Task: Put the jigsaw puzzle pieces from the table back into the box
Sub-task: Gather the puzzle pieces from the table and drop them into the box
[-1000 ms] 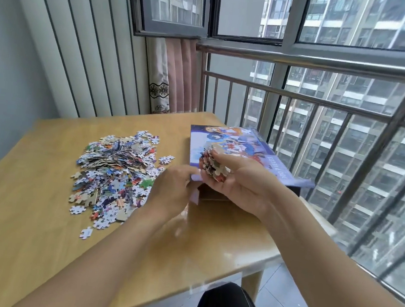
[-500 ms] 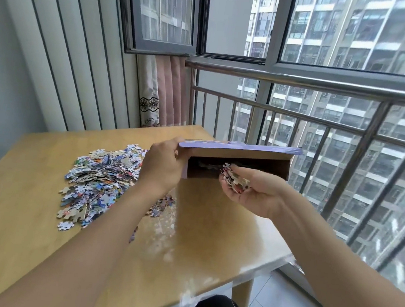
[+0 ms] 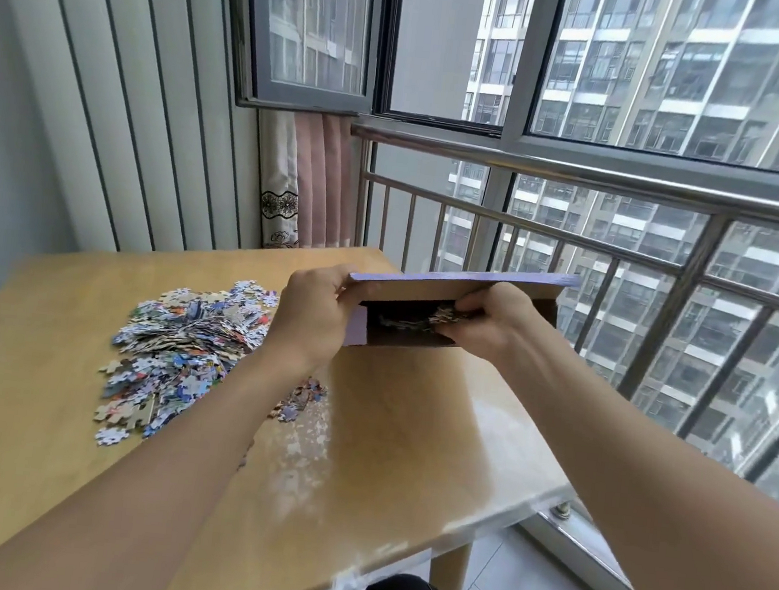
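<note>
- We are midway through a loading step: our right hand (image 3: 485,324) is at the open mouth of the box (image 3: 454,297), fingers curled round a clump of puzzle pieces (image 3: 445,317) that it is pushing inside
- Our left hand (image 3: 315,316) grips the box at its left end, thumb on the flap and fingers wrapped underneath, holding it lifted off the table (image 3: 410,441)
- The box is held roughly level, its long axis running from about 9 o'clock to 3 o'clock across the view, rising slightly toward the railing (image 3: 670,257) at 3 o'clock; its open side faces back toward us at 6 o'clock, with the purple lid flap raised above the opening
- Most of the job looks to be ahead of us: the big pile (image 3: 185,345) lies on the table at 9 o'clock from the box, near our left wrist, and a smaller scatter (image 3: 302,398) sits just below that forearm
- Next, we judge, the right hand has to let go well inside the opening so nothing slides back out, then draw out and reach over to the pile at 9 o'clock for another handful
- The left hand should keep the mouth tipped up a little, since pieces already inside could spill toward us
</note>
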